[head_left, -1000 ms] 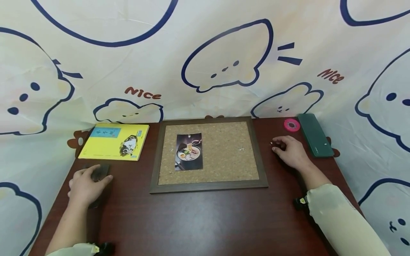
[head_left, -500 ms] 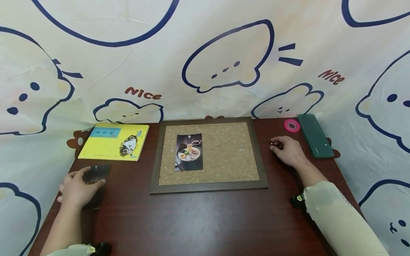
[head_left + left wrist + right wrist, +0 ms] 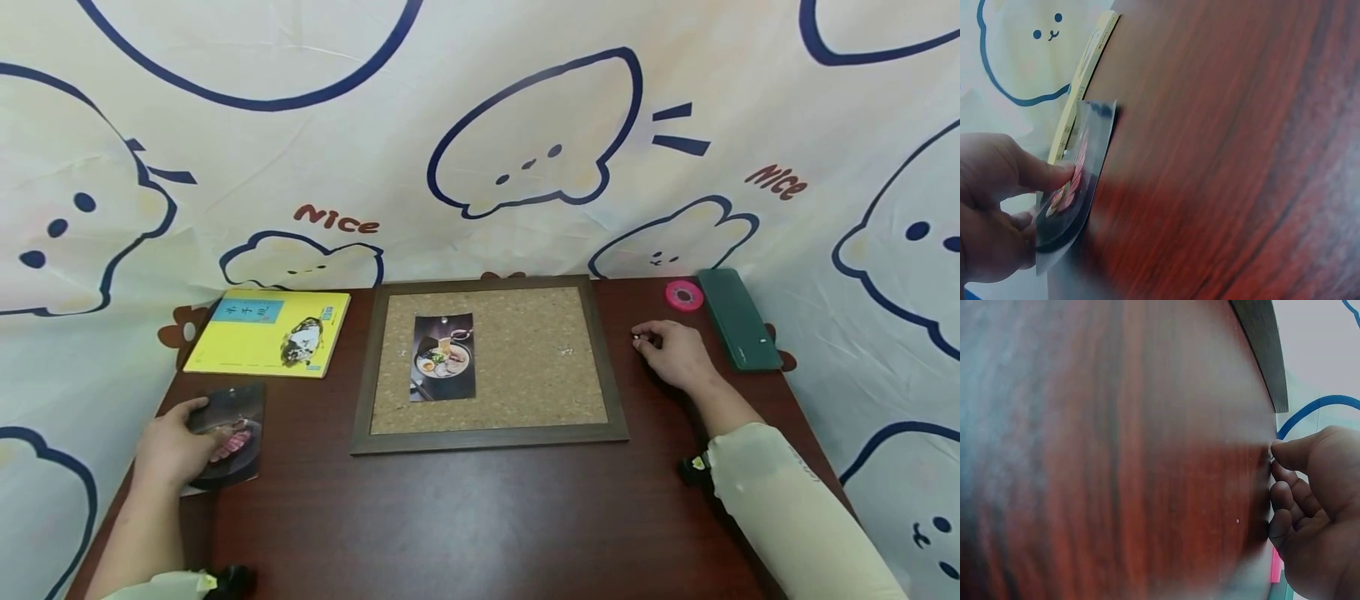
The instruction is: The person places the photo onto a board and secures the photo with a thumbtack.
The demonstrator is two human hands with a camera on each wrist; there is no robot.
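Observation:
My left hand pinches a glossy dark photo of reddish sliced meat, between thumb and fingers, just in front of the yellow book. In the left wrist view the photo bows slightly, its edge close to the tabletop. To the right of the corkboard, my right hand pinches a tiny pushpin between thumb and forefinger, the other fingers curled. Mostly hidden by the fingertips, it shows only as a pale speck with a thin point. A ramen photo hangs on the board's left half, with a small pin at its top.
A yellow book lies at the back left of the brown table. At the back right are a pink round container and a long green box. A printed cloth hangs around the table.
My left hand has shifted left, and the photo in it has turned from a dark, nearly blank look to show its meat picture. The right hand moved slightly left, then stayed nearly still.

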